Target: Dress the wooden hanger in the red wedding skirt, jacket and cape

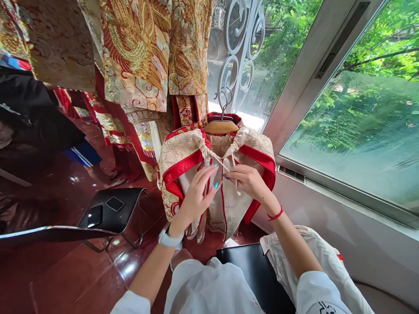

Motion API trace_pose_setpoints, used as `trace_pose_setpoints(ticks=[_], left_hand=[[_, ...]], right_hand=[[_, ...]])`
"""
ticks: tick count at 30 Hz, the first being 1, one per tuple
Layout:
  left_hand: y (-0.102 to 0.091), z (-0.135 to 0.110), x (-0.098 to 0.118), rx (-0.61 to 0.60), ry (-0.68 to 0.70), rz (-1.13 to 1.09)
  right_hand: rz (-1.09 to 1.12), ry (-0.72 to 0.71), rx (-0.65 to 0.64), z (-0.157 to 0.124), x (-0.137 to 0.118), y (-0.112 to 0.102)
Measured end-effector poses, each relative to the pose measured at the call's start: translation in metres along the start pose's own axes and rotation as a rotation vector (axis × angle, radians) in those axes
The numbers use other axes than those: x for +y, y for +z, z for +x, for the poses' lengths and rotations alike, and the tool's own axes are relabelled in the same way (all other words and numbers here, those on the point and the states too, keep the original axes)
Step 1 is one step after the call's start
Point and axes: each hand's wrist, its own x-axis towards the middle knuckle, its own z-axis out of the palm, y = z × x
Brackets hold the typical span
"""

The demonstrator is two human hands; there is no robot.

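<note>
Partly hidden, the cord (223, 167) runs between left hand (196, 196) and right hand (248, 179).

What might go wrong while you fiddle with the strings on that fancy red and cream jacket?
The left hand and right hand work at the thin ties of the jacket. A hard tug might pull the wooden hanger off the iron scrollwork, since only its hook holds it there. The long nails might also snag the gold embroidery.

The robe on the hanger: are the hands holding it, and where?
The left hand and right hand seem to pinch thin cords at the chest of the robe.
</note>
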Motion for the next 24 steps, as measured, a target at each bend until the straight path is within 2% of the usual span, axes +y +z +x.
trace_pose_setpoints(ticks=[2, 3, 6, 8, 11, 14, 19, 24], left_hand=[[-0.001, 0.037, 0.007, -0.054, 0.118, 0.035], [-0.002, 0.054, 0.009, -0.106, 0.135, 0.038], [-0.006, 0.093, 0.011, -0.281, 0.057, -0.053], [-0.009, 0.105, 0.012, -0.356, -0.009, -0.174], [-0.014, 0.106, 0.011, -0.403, -0.022, -0.334], [-0.017, 0.1, 0.006, -0.414, -0.026, -0.456], [-0.022, 0.095, 0.004, -0.293, -0.016, -0.469], [-0.031, 0.079, 0.02, -0.086, 0.029, -0.31]], right_hand=[[-0.176, -0.026, 0.074, 0.003, 0.0, 0.0], [-0.251, -0.044, 0.125, 0.004, 0.002, 0.001], [-0.422, -0.131, 0.331, 0.008, 0.006, 0.005], [-0.503, -0.198, 0.493, 0.01, 0.009, 0.009], [-0.561, -0.288, 0.642, 0.009, 0.009, 0.013], [-0.545, -0.319, 0.675, 0.006, 0.008, 0.018], [-0.493, -0.254, 0.626, 0.001, 0.011, 0.028], [-0.316, -0.172, 0.64, -0.002, 0.012, 0.036]])
